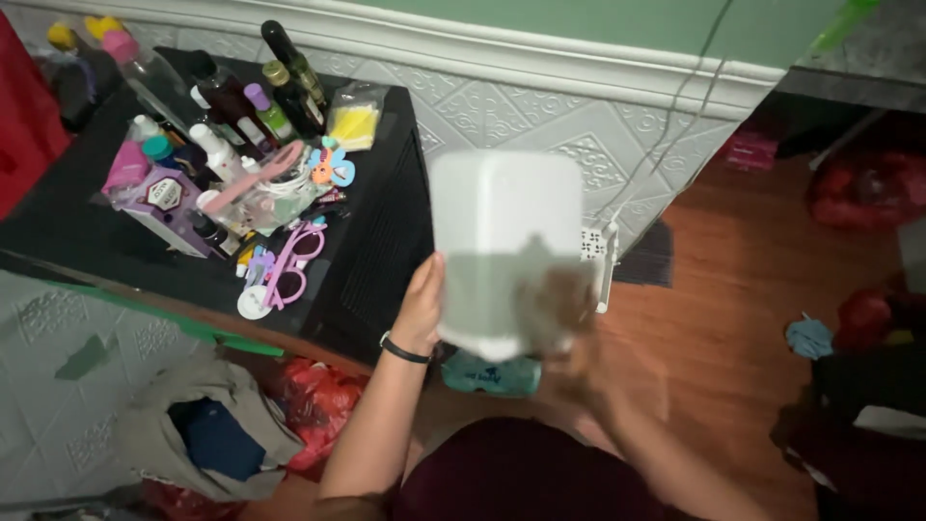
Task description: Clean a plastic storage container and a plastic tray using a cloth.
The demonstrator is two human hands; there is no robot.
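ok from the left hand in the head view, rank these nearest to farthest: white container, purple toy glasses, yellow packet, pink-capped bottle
1. white container: held by the left hand, touching it on its right.
2. purple toy glasses: on the black cabinet top, to the hand's left.
3. yellow packet: farther back on the cabinet, near the wall.
4. pink-capped bottle: at the cabinet's far left back corner.

Dim indoor light, warm cast; dark corners at right and lower frame. White container (505, 253) is the brightest area, its upper part nearly washed out. Right hand (564, 314) smeared by motion blur; edges soft, slight wide-angle bending.
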